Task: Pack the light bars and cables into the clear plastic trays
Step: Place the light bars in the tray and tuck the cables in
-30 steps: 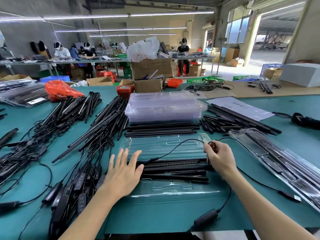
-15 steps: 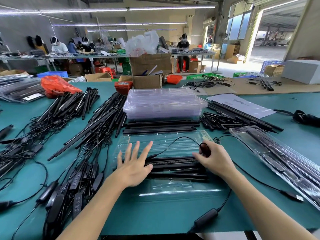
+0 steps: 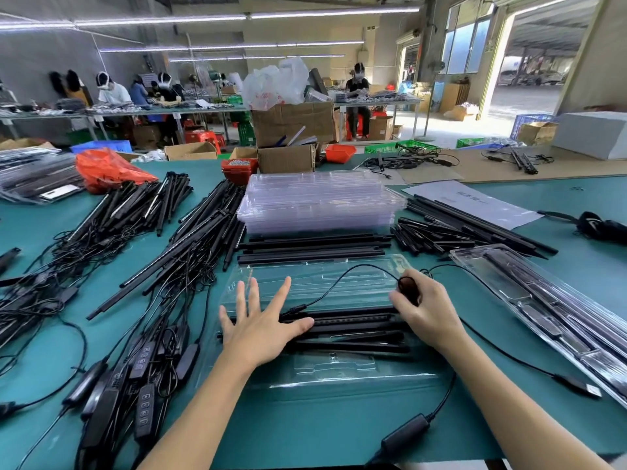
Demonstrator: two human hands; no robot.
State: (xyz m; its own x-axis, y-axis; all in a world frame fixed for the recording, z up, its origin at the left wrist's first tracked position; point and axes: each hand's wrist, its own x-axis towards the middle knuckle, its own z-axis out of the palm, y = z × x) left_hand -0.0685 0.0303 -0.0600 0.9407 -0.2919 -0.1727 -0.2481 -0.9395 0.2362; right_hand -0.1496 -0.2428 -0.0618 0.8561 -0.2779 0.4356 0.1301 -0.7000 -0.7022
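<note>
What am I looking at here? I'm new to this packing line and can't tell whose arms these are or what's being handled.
They are the arms of a person wearing a head camera that looks forward and down. The open clear plastic tray lies on the green table with light bars in it. The left hand rests flat with its fingers spread on the bars. The right hand pinches a coiled black cable. Behind is a stack of empty trays; at the left, loose bars and cables.
</note>
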